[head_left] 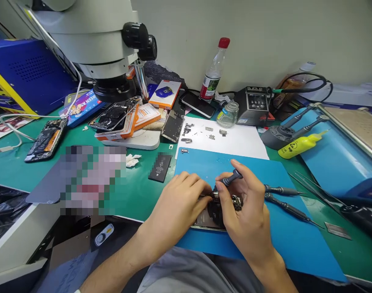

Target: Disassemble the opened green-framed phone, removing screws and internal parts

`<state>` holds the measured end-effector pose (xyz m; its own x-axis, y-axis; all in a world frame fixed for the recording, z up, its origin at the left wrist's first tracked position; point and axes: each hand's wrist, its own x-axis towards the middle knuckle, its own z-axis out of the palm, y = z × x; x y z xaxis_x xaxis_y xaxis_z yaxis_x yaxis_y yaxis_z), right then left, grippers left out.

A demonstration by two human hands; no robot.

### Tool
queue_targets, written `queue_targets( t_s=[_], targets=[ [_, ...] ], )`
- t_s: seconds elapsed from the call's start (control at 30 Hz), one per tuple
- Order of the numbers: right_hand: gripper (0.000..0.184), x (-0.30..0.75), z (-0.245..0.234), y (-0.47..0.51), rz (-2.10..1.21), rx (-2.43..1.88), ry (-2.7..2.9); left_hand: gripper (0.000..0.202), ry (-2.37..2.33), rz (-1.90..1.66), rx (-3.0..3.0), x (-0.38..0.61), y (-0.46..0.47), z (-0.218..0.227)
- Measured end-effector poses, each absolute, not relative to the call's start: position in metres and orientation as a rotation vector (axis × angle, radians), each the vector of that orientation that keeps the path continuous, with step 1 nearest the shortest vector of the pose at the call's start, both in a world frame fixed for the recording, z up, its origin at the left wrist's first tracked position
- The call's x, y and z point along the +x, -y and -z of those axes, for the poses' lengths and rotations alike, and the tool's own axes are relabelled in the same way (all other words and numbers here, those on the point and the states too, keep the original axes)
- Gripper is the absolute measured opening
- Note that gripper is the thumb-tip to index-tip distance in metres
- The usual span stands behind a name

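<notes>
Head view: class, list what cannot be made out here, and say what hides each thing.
- Opened phone: mostly covered by the left hand and right hand.
- Tip of the screwdriver in the right hand: hidden behind fingers.
- Pixelated patch on the green mat: blurred out.
- Small parts on the white sheet: too small to identify.
- Microscope: top cut off by the upper edge.

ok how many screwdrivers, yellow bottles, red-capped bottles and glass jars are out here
screwdrivers: 3 (one held, two lying)
yellow bottles: 1
red-capped bottles: 1
glass jars: 1
total: 6
</notes>
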<state>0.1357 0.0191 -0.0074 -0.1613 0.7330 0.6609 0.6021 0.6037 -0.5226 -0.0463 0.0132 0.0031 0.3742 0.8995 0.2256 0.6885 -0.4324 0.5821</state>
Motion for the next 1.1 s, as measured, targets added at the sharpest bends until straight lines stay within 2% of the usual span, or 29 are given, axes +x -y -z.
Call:
queue_targets(
  t_s=[0.13, 0.27, 0.43, 1.1],
  targets=[
    [0.064, 0.142, 0.0, -0.016, -0.348, -1.048, 1.678, 0.01, -1.378, -0.85, 2.219, -0.049, -0.012, 0.001],
    [0.067, 0.17, -0.005, -0.017, -0.195, -1.118, 1.521, 0.009, -1.332, -0.932, 2.229, -0.047, -0.01, -0.002],
    [0.072, 0.197, 0.011, -0.017, -0.014, -1.179, 1.687, 0.007, -1.159, -0.839, 2.345, -0.031, -0.013, -0.008],
    [0.074, 0.198, 0.014, -0.014, 0.023, -1.229, 1.8, 0.011, -1.186, -0.806, 2.22, -0.025, -0.019, 0.002]
  ],
)
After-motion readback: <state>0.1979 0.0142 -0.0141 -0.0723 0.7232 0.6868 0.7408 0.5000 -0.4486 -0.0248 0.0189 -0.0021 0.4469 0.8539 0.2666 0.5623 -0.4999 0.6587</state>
